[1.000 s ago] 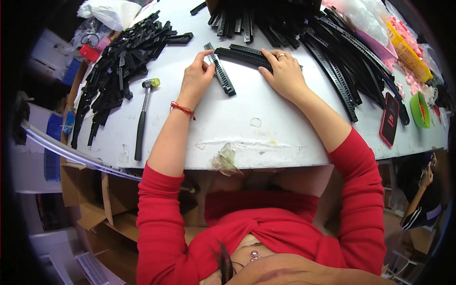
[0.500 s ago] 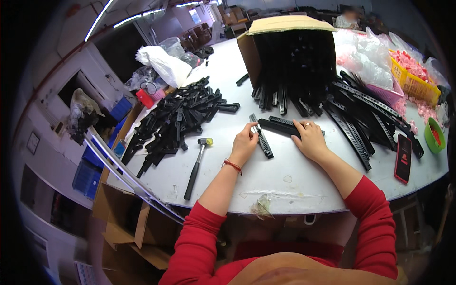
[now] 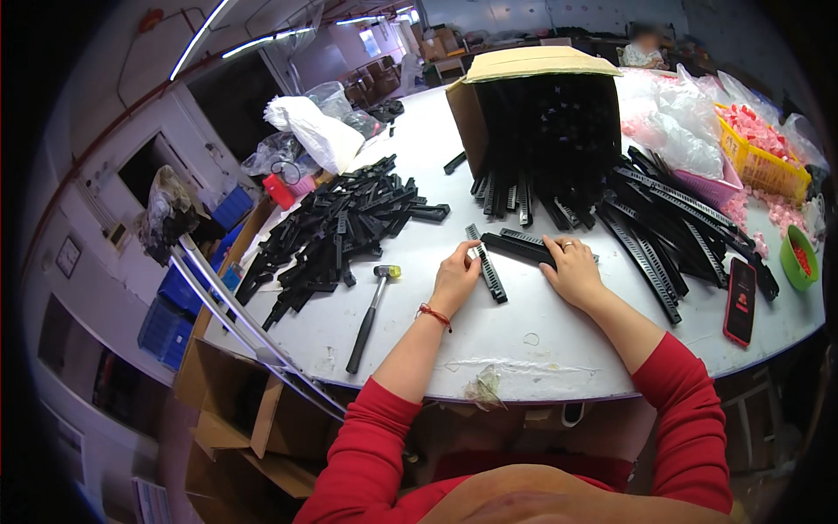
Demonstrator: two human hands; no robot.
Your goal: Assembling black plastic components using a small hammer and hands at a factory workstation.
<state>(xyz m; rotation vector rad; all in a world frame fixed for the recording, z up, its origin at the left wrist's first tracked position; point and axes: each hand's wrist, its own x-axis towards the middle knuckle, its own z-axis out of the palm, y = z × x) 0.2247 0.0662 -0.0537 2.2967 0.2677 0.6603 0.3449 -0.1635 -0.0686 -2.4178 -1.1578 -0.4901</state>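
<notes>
Head view: two hands at a crowded white worktop (image 3: 580, 345)

Thumb and fingertips of the left hand (image 3: 457, 272) touch a slotted strip (image 3: 495, 284) lying near the middle of the surface; whether that grip is pinched tight cannot be told. The right hand (image 3: 572, 269) grasps the end of a pair of black strips (image 3: 515, 249), thumb on the near side, fingers on the far side.

Left of the hands lie a rubber-headed hammer (image 3: 367, 323) and a heap of black pieces (image 3: 336, 231). Beyond them, a tipped carton (image 3: 541, 63) opens toward the person, dark strips spilling from its mouth. Long curved strips (image 3: 644, 249), a red-edged phone (image 3: 740, 301), a green bowl (image 3: 797, 278) and a yellow basket (image 3: 772, 173) of pink pieces fill the right side.

Past the left edge are blue crates (image 3: 164, 332) and a wall clock (image 3: 68, 256); tube lights (image 3: 199, 39) line the ceiling. Another person (image 3: 642, 58) sits at the far right.
</notes>
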